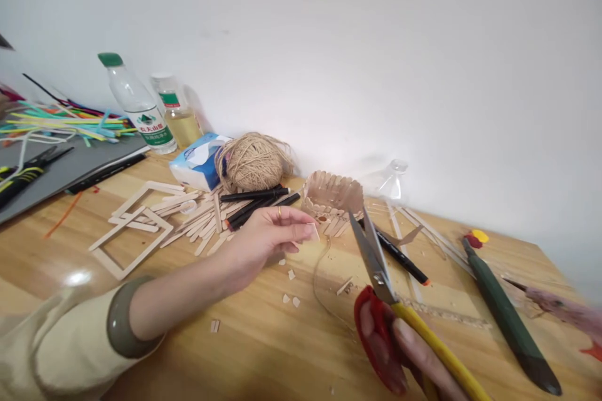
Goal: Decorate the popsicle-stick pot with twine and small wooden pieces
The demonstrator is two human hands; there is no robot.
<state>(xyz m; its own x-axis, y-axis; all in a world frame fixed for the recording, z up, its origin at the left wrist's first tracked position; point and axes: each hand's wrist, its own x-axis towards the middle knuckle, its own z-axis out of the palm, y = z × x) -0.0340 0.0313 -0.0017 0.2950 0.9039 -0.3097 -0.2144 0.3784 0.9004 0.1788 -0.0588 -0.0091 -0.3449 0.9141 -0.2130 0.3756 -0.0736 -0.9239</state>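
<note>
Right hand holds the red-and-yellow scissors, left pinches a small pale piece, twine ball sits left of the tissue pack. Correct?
Not quite: the head view shows the twine ball to the right of the tissue pack. The rest holds: right hand on the scissors, left hand pinching the small pale piece.

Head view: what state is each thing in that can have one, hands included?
Left hand, pinching a pale chip
Right hand, gripping the scissors
Scissors, blades slightly parted
Green-capped bottle, shut, standing
Jar, part-filled with yellow liquid
Twine ball, wound
Stick basket, open-topped
Green cutter, blade position unclear
</note>
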